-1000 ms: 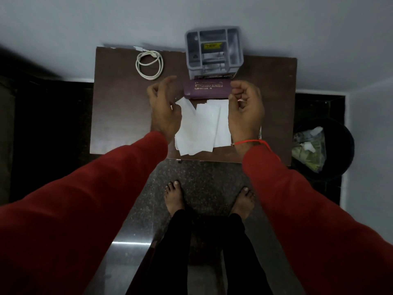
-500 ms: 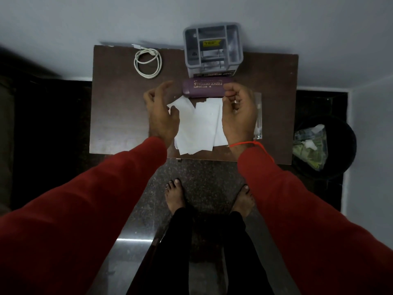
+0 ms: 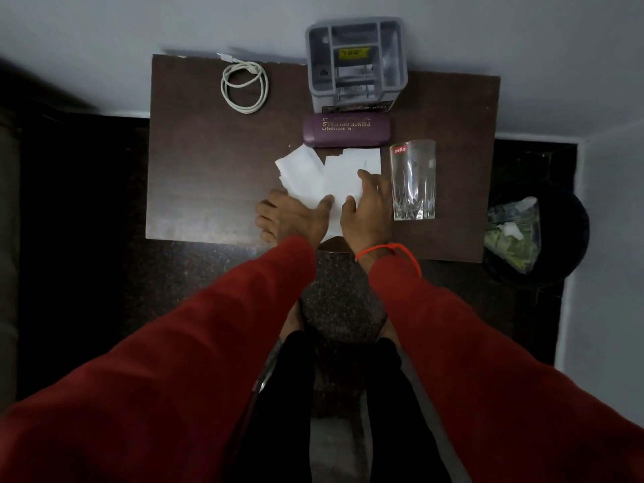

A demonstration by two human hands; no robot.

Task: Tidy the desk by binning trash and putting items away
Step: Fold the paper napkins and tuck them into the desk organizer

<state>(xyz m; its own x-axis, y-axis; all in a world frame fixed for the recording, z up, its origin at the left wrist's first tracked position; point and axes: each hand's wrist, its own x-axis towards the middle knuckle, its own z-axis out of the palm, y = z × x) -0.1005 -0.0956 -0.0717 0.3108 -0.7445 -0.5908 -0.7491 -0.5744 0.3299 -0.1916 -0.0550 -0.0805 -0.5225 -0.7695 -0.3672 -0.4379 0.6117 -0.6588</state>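
Note:
Several white paper sheets (image 3: 324,176) lie fanned on the dark brown desk (image 3: 202,162). My left hand (image 3: 291,216) rests flat on the desk at their near left corner, thumb touching the paper. My right hand (image 3: 367,207) lies on the sheets' near right part, fingers spread over them. Just beyond the paper sits a purple spectacle case (image 3: 346,130) with gold lettering, shut. A clear drinking glass (image 3: 413,179) stands right of my right hand. A coiled white cable (image 3: 245,87) lies at the far left of the desk.
A grey plastic organiser (image 3: 356,64) stands at the desk's far edge against the wall. A black bin (image 3: 536,235) holding crumpled trash sits on the floor to the right. My bare feet and dark floor are below the near edge.
Both hands have drawn back from the spectacle case toward the near edge and now lie lower on the paper. The glass, hidden before by my right hand, is uncovered.

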